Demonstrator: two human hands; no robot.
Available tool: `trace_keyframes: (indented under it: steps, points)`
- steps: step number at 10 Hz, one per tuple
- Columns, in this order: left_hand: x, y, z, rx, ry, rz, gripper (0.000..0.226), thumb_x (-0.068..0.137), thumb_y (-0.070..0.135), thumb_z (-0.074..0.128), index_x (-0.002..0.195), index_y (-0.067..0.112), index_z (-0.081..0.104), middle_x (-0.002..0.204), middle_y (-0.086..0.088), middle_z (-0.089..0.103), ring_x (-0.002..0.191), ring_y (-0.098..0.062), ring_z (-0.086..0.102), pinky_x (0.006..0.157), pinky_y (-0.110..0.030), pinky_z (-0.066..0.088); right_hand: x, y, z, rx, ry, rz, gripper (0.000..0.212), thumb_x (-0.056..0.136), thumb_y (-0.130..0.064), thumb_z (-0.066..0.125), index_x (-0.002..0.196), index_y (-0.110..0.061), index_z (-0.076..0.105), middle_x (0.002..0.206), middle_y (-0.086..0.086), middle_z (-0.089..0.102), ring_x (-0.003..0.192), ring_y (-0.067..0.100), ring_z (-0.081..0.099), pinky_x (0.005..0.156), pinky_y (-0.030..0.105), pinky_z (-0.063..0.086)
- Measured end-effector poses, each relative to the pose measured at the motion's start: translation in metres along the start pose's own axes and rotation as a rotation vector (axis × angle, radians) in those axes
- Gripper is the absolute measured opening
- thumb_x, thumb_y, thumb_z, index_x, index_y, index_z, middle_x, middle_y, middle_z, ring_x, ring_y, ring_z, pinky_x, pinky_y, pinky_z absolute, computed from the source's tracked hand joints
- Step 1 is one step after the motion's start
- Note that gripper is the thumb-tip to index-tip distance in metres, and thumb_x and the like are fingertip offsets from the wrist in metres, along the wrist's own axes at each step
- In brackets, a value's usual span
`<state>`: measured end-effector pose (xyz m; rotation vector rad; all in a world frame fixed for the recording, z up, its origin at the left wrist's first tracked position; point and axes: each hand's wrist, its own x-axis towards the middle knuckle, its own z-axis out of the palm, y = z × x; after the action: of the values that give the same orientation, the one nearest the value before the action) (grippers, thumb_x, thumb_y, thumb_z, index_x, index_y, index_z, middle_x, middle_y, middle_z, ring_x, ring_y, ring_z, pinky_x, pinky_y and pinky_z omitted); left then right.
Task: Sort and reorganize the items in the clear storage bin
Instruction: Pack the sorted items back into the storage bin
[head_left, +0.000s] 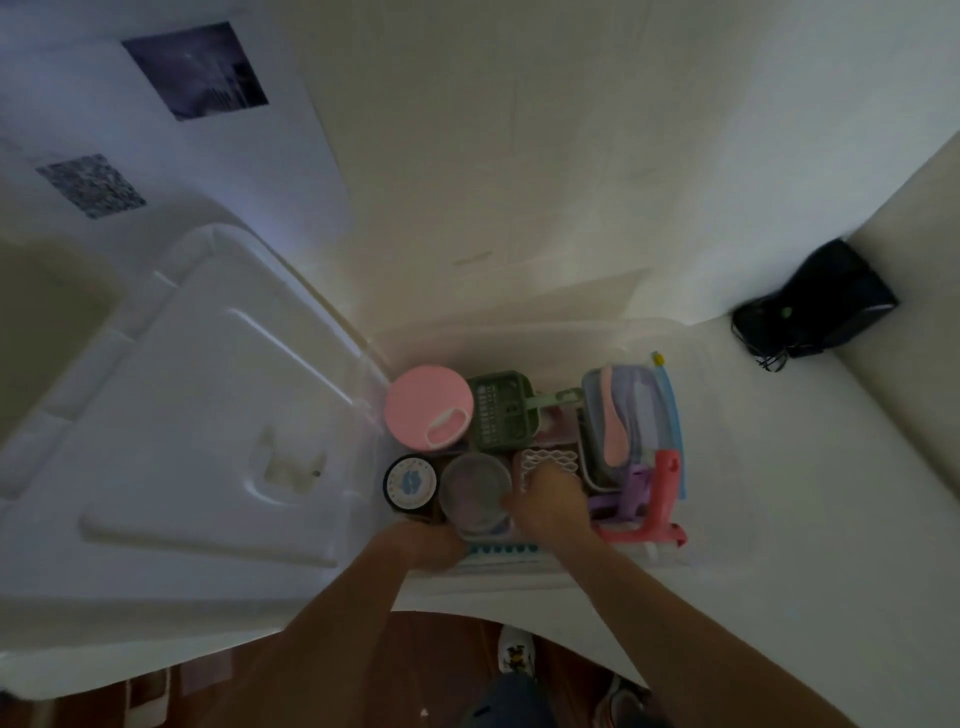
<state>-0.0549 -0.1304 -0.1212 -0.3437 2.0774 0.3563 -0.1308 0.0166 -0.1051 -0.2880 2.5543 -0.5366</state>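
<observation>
Fingers of the right hand (551, 501) curl down against the rim of a clear cup (475, 493) inside the clear bin (519, 332); whether they pinch it cannot be told. Left hand (431, 543) lies at the bin's near edge, fingers hidden. Cup stands near-centre, between a black-rimmed jar (410, 482) on the left and a white mesh piece (545, 464). Bin lid (208, 415) lies to the left

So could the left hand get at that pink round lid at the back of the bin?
Probably yes. The pink lid sits uncovered on top at the bin's far left, and only the low dark jar lies between it and the left hand, so it could reach over.
</observation>
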Motion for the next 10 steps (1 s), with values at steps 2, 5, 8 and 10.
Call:
trace_keyframes:
  steps: [2,5,8,10]
  points:
    - [-0.021,-0.005,-0.002,0.080,0.095,0.171,0.060,0.102,0.043,0.022,0.132,0.005,0.056,0.138,-0.018,0.055,0.093,-0.013,0.056,0.066,-0.025,0.038,0.056,0.032,-0.064,-0.245,0.326,-0.381,0.020,0.085,-0.012,0.064,0.105,-0.015,0.064,0.100,0.008,0.066,0.101,0.032,0.058,0.090,0.046,0.047]
    - [-0.051,0.018,-0.032,-0.057,1.035,0.145,0.013,0.088,0.030,0.066,0.097,0.020,0.068,0.097,-0.003,0.068,0.089,-0.023,0.066,0.068,-0.032,0.052,0.091,0.020,-0.071,-0.718,0.129,-0.407,0.021,0.094,-0.015,0.050,0.111,-0.016,0.062,0.111,0.008,0.064,0.110,0.031,0.055,0.100,0.049,0.038]
    - [0.027,-0.031,-0.056,0.367,0.745,0.138,0.062,0.092,0.032,0.018,0.149,0.021,0.040,0.160,-0.017,0.027,0.147,-0.045,0.019,0.113,-0.056,0.032,0.091,0.022,-0.068,-0.641,0.082,-0.377,0.021,0.093,-0.012,0.052,0.113,-0.016,0.059,0.114,0.008,0.063,0.114,0.031,0.053,0.110,0.055,0.031]
    - [-0.009,-0.027,-0.046,0.112,0.972,0.107,0.055,0.091,0.027,0.051,0.145,0.017,0.048,0.155,-0.017,0.038,0.140,-0.040,0.039,0.099,-0.047,0.052,0.060,0.069,-0.107,-0.424,0.374,-0.464,0.044,0.076,-0.007,0.067,0.119,-0.017,0.064,0.120,0.008,0.065,0.115,0.032,0.055,0.095,0.041,0.047]
